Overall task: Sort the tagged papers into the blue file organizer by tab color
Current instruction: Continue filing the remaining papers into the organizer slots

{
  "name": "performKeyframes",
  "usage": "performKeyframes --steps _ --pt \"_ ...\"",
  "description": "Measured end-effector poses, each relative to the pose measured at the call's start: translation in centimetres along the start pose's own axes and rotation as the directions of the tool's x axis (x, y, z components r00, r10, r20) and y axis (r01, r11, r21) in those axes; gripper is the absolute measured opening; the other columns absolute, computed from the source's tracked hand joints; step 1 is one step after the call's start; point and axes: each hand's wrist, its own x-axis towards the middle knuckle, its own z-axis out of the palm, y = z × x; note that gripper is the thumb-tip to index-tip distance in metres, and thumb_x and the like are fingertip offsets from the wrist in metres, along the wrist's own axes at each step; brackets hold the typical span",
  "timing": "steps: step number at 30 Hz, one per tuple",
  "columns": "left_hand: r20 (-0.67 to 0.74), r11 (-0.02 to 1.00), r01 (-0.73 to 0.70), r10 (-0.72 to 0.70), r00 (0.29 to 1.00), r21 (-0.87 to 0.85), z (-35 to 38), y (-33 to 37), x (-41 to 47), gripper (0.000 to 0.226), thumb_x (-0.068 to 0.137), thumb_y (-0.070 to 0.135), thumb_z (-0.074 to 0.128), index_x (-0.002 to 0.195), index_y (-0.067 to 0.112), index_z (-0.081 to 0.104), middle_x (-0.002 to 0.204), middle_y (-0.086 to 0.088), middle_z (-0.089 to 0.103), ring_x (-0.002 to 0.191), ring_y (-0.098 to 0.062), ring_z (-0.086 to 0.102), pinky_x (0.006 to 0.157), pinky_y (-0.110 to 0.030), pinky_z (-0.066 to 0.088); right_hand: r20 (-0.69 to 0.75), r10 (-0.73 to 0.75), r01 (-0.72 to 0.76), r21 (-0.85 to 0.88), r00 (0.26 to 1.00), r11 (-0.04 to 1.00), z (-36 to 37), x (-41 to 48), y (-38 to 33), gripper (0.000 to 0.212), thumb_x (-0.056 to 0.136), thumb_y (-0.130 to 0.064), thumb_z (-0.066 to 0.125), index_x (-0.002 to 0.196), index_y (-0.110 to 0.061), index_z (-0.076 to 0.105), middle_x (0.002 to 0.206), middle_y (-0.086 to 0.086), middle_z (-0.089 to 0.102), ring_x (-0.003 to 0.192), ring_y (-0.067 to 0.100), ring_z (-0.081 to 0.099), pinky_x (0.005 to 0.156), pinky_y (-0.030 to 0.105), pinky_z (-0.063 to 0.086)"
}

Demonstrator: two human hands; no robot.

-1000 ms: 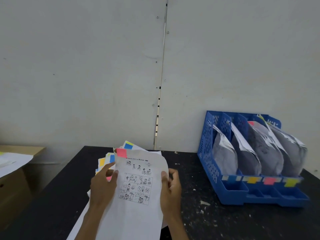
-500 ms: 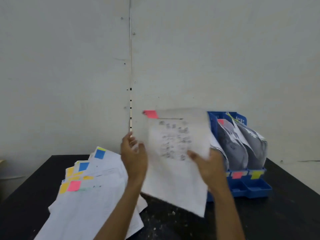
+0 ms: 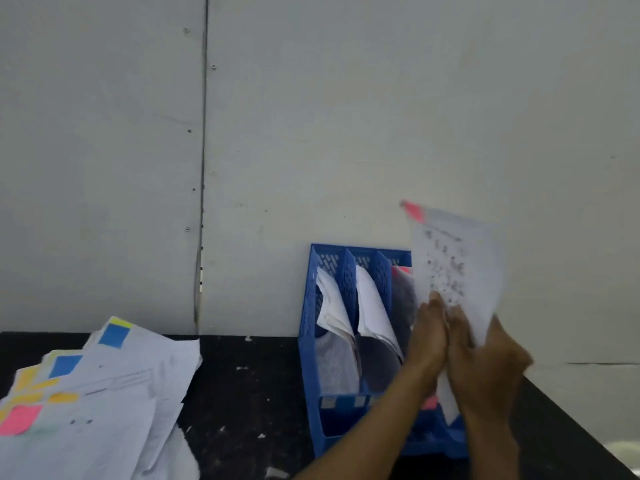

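Left hand (image 3: pixel 428 341), right hand (image 3: pixel 485 372) grip pink-tabbed paper (image 3: pixel 457 258)

White printed sheet with pink corner tab (image 3: pixel 457 258), upright over right slots of blue perforated plastic file organizer (image 3: pixel 308 341) holding curled papers (image 3: pixel 334 306); pile of colour-tabbed white sheets (image 3: pixel 104 393) flat, well left.

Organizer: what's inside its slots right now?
In the organizer, curled white papers fill the two left slots; the third holds a pink-tabbed paper. The sheet, left hand and right hand cover the rest.
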Motion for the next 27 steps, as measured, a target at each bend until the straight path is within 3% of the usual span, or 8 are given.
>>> performKeyframes --steps 2,5,7,11,15,19,24,27 --pt "0.033 0.996 0.051 -0.049 0.998 -0.070 -0.1 -0.3 3.4 0.056 0.094 0.067 0.030 0.118 0.026 0.059 0.124 -0.004 0.063 0.116 -0.020 0.058 0.106 -0.039 0.044 0.052 0.052 -0.051 -0.019 0.997 0.999 1.9 -0.2 2.4 0.051 0.096 -0.048 0.046 0.110 -0.002 0.062 0.095 0.016 0.067 0.079 0.027 0.065 0.066 0.040 0.057" --pt "-0.044 0.991 0.063 -0.068 0.997 -0.116 -0.4 -1.7 7.6 0.087 0.069 0.087 0.045 0.124 0.021 0.058 0.117 -0.002 0.068 0.110 -0.021 0.063 0.102 -0.039 0.048 0.025 0.046 -0.045 -0.031 0.999 0.999 4.0 -0.2 5.5 0.036 0.099 -0.029 0.045 0.110 0.002 0.061 0.101 0.016 0.064 0.091 0.028 0.058 0.079 0.040 0.051" --pt "-0.092 0.991 0.068 -0.079 0.993 -0.117 -0.6 -4.0 11.1 0.106 0.056 0.092 0.046 0.135 0.022 0.051 0.123 -0.004 0.066 0.110 -0.022 0.064 0.102 -0.042 0.047 0.132 0.103 -0.089 -0.107 0.986 0.990 5.3 -0.6 7.1 0.021 0.096 -0.006 0.048 0.107 0.005 0.062 0.098 0.017 0.066 0.078 0.022 0.053 0.067 0.029 0.045" --pt "-0.135 0.993 0.023 -0.039 0.990 -0.118 -0.7 -7.6 15.3 0.105 0.053 0.100 0.042 0.140 0.041 0.043 0.146 0.001 0.048 0.130 -0.021 0.049 0.111 -0.044 0.035 0.264 0.299 -0.222 -0.284 0.917 0.933 7.2 -1.7 9.1 0.023 0.098 -0.015 0.040 0.094 -0.004 0.059 0.080 0.015 0.065 0.062 0.026 0.053 0.056 0.030 0.037" --pt "-0.102 0.998 -0.062 0.061 0.993 -0.006 0.0 -2.8 10.2 0.113 0.059 0.099 0.032 0.151 0.033 0.024 0.158 -0.001 0.025 0.144 -0.024 0.028 0.118 -0.048 0.024 0.364 0.331 -0.207 -0.341 0.871 0.917 7.9 -2.7 9.0 0.015 0.094 -0.016 0.052 0.101 -0.009 0.064 0.090 0.010 0.069 0.077 0.027 0.065 0.064 0.036 0.052" --pt "-0.055 0.976 -0.125 0.137 0.989 0.176 1.0 -0.1 5.9 0.127 0.049 0.101 0.021 0.153 0.028 0.013 0.161 -0.003 0.015 0.145 -0.022 0.022 0.118 -0.048 0.021 0.494 0.464 -0.179 -0.518 0.736 0.836 7.0 -3.1 9.1 0.015 0.096 -0.016 0.053 0.094 -0.006 0.065 0.097 0.011 0.069 0.089 0.024 0.064 0.071 0.027 0.044" --pt "0.056 0.925 -0.252 0.246 0.968 0.283 -0.6 4.1 0.9 0.087 0.085 0.076 0.030 0.155 0.027 0.012 0.161 0.005 0.012 0.147 -0.014 0.017 0.118 -0.035 0.016 0.358 0.293 -0.071 -0.520 0.886 0.851 5.5 -0.5 7.6 0.026 0.093 -0.024 0.053 0.106 -0.004 0.065 0.094 0.013 0.070 0.084 0.029 0.065 0.067 0.030 0.042" --pt "0.140 0.850 -0.448 0.425 0.894 0.276 -5.3 5.9 -3.3 0.055 0.102 0.050 0.032 0.150 0.025 0.031 0.154 0.009 0.034 0.140 -0.006 0.032 0.116 -0.032 0.025 0.231 0.162 -0.051 -0.424 0.959 0.904 4.2 1.0 4.6 0.043 0.086 -0.039 0.048 0.108 -0.007 0.064 0.095 0.016 0.068 0.091 0.037 0.062 0.081 0.042 0.048"
